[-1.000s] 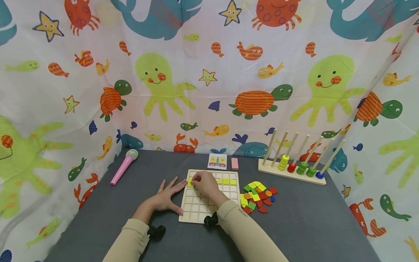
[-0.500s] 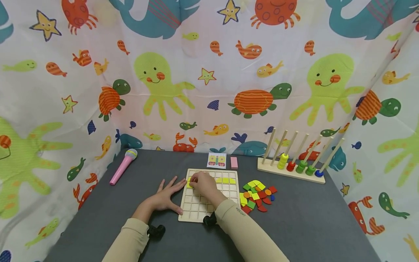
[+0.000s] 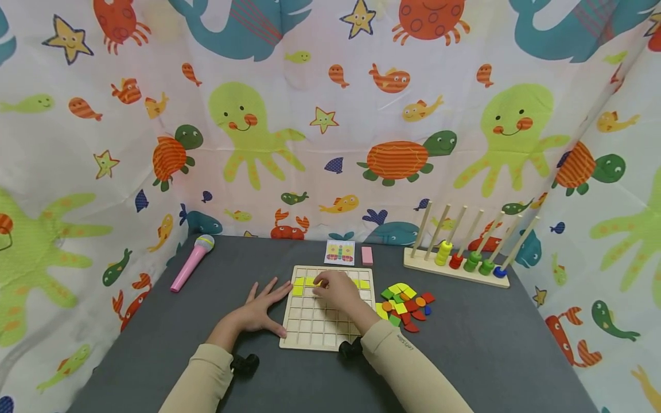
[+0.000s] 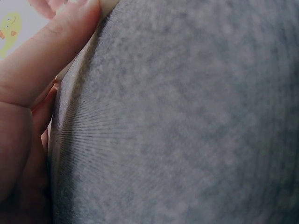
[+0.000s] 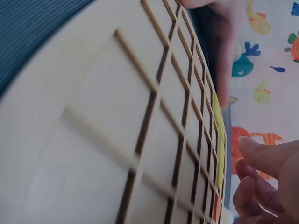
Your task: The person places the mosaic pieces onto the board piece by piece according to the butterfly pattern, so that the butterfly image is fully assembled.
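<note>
A wooden grid board (image 3: 304,322) lies on the table, yellow square tiles (image 3: 298,291) in its upper cells. The left hand (image 3: 254,313) rests at the board's left edge, fingers spread, thumb by the near corner. Over the upper middle of the board is the right hand (image 3: 339,291), hiding some cells. In the right wrist view, its thumb and fingers (image 5: 261,151) are loosely bent with nothing visible between them. A pile of coloured tiles (image 3: 400,308), red, yellow, green, orange and blue, lies right of the board. Mostly grey cloth fills the left wrist view beside the thumb (image 4: 51,46).
Behind the board lie a picture card (image 3: 339,253) and a pink block (image 3: 367,256). A pink toy microphone (image 3: 192,264) is at the back left. At the back right stands a peg stand (image 3: 454,268) with coloured beads. A printed sea-animal curtain (image 3: 330,172) surrounds the table.
The right hand has come away from the board's left column and moved right, uncovering yellow tiles at the upper left. The left hand stays in place; the head view shifts slightly.
</note>
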A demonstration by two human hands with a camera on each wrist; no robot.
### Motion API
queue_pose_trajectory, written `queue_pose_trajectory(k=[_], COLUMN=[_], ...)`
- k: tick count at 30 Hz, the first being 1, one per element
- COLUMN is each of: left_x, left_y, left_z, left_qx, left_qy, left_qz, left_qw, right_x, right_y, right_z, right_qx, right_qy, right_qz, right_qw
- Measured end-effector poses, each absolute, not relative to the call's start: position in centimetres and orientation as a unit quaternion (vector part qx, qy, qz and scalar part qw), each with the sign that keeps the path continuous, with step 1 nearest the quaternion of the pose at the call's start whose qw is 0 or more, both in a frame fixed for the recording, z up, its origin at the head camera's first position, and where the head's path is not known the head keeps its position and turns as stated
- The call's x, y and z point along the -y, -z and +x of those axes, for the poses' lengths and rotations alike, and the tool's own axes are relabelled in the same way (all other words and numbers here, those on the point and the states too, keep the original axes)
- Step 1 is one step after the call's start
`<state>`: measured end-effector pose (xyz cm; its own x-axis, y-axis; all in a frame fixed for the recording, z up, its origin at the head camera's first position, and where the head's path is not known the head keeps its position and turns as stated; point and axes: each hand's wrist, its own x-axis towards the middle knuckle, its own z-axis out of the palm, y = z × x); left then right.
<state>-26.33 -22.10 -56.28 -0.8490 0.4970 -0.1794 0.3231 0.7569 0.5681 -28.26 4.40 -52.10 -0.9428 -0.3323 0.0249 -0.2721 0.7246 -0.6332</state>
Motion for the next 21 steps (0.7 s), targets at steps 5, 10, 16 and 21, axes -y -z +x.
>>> queue_pose_trajectory(k=[5,10,16,21], left_x=[22.1,22.2,22.1,22.0], left_y=[56.5,56.5,56.3,56.3], left_z=[-26.5,-26.4,-26.3,-26.4], left_qx=[-0.922,-0.922,-0.923,-0.923], left_qy=[-0.271,-0.274,-0.271,-0.272], left_qz=[0.225,0.219,0.217,0.216], left_qw=[0.163,0.165,0.165,0.167], right_x=[-6.8,-8.8,-10.9,-12.7], right_y=[52.0,52.2,51.8,51.7], right_z=[-27.8,-27.6,-27.3,-27.3], right_qx=[-0.925,-0.927,-0.934,-0.936], right_qy=[0.345,0.346,0.332,0.329], right_qz=[-0.156,-0.138,-0.126,-0.12], right_qw=[0.04,0.034,0.022,0.017])
